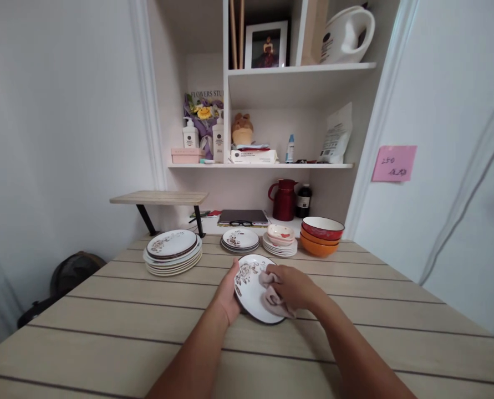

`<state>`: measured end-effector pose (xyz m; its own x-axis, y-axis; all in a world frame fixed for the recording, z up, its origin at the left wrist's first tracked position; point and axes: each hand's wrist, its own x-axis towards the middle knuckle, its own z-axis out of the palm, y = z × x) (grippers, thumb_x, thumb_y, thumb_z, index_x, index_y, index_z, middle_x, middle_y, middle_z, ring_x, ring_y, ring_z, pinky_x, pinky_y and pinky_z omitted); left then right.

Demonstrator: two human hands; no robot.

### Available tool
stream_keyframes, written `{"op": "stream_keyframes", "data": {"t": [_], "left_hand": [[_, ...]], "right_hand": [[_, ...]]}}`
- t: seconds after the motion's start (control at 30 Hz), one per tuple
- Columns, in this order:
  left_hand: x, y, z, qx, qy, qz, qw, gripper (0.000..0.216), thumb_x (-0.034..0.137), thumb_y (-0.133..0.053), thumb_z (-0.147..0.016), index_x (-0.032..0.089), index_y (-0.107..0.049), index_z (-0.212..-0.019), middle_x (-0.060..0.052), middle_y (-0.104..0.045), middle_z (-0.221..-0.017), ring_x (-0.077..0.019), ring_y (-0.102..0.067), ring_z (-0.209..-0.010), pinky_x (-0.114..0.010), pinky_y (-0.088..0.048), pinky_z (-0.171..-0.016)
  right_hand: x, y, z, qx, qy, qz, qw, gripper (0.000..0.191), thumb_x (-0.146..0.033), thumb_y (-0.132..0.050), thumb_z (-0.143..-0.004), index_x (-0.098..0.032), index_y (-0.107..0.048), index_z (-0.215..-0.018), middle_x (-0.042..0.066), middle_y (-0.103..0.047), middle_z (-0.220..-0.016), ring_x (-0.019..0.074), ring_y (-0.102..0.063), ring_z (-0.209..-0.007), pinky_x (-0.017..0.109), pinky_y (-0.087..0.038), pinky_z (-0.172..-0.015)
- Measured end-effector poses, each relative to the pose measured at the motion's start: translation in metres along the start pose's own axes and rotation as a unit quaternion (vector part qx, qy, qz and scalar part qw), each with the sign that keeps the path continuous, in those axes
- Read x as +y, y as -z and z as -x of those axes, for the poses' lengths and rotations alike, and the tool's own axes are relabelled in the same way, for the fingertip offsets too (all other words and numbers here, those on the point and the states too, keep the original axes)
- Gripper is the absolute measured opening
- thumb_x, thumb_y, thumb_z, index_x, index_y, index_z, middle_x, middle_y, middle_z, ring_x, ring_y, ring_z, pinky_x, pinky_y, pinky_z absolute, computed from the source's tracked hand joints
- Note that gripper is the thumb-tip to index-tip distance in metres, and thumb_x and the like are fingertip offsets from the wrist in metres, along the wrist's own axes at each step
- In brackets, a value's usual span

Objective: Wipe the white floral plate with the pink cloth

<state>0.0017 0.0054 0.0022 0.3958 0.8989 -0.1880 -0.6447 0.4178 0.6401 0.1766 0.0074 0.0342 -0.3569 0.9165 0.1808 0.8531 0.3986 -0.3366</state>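
A white plate (pixel 253 296) with a brown flower pattern and dark rim is tilted toward me above the table. My left hand (pixel 229 293) grips its left edge, with the fingers partly hidden behind it. My right hand (pixel 292 285) is closed on a pale pinkish cloth (pixel 273 299), which lies against the right side of the plate's face. Just beyond sits a short stack of matching plates (pixel 240 239).
On the left stands a stack of larger plates (pixel 173 252) near a small raised shelf (pixel 159 198). Small dishes (pixel 280 241) and stacked bowls (pixel 321 237) are at the back right. Behind them are a closed laptop (pixel 244 216), glasses and a red jug (pixel 284 200).
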Motion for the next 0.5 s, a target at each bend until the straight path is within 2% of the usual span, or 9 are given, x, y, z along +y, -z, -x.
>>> {"op": "stream_keyframes", "data": {"t": [0.1, 0.23, 0.3, 0.37, 0.5], "left_hand": [[0.001, 0.0, 0.001, -0.007, 0.001, 0.002, 1.0, 0.058, 0.052, -0.055, -0.077, 0.01, -0.056, -0.117, -0.015, -0.068, -0.104, -0.0288, -0.064, -0.095, -0.041, -0.043, -0.089], [0.003, -0.002, 0.002, -0.003, -0.005, 0.005, 1.0, 0.055, 0.049, -0.056, -0.077, 0.012, -0.056, -0.118, -0.014, -0.069, -0.103, -0.0278, -0.065, -0.092, -0.041, -0.044, -0.087], [0.003, -0.002, 0.001, -0.004, -0.009, 0.005, 1.0, 0.055, 0.049, -0.055, -0.078, 0.013, -0.055, -0.119, -0.013, -0.068, -0.104, -0.0274, -0.065, -0.092, -0.041, -0.044, -0.088], [0.002, -0.003, 0.001, -0.007, -0.012, 0.006, 1.0, 0.055, 0.05, -0.053, -0.079, 0.014, -0.054, -0.121, -0.013, -0.068, -0.107, -0.0273, -0.064, -0.094, -0.041, -0.043, -0.089], [0.002, -0.003, 0.002, -0.017, -0.012, 0.016, 1.0, 0.058, 0.05, -0.054, -0.078, 0.014, -0.051, -0.125, -0.014, -0.065, -0.112, -0.0286, -0.062, -0.1, -0.043, -0.041, -0.093]], "right_hand": [[-0.017, -0.006, 0.003, -0.02, 0.046, -0.009, 0.999, 0.019, -0.017, -0.056, -0.072, -0.025, -0.06, -0.089, 0.001, -0.061, -0.089, 0.0157, -0.052, -0.079, 0.023, -0.03, -0.065], [-0.037, -0.019, -0.009, 0.044, 0.09, -0.064, 0.993, 0.025, -0.02, -0.05, -0.08, -0.027, -0.059, -0.102, 0.003, -0.057, -0.098, 0.0157, -0.053, -0.085, 0.023, -0.033, -0.069], [-0.036, -0.023, -0.018, 0.082, 0.062, -0.066, 0.993, 0.035, -0.016, -0.047, -0.08, -0.03, -0.057, -0.111, 0.003, -0.054, -0.102, 0.0155, -0.053, -0.087, 0.023, -0.034, -0.069], [-0.028, -0.023, -0.023, 0.098, 0.005, -0.041, 0.994, 0.044, -0.013, -0.045, -0.08, -0.033, -0.053, -0.118, 0.004, -0.053, -0.107, 0.0157, -0.054, -0.088, 0.023, -0.034, -0.068], [-0.006, -0.014, -0.021, 0.088, -0.065, -0.005, 0.994, 0.038, -0.016, -0.043, -0.08, -0.032, -0.057, -0.111, 0.005, -0.055, -0.104, 0.0179, -0.055, -0.083, 0.026, -0.031, -0.063]]}}
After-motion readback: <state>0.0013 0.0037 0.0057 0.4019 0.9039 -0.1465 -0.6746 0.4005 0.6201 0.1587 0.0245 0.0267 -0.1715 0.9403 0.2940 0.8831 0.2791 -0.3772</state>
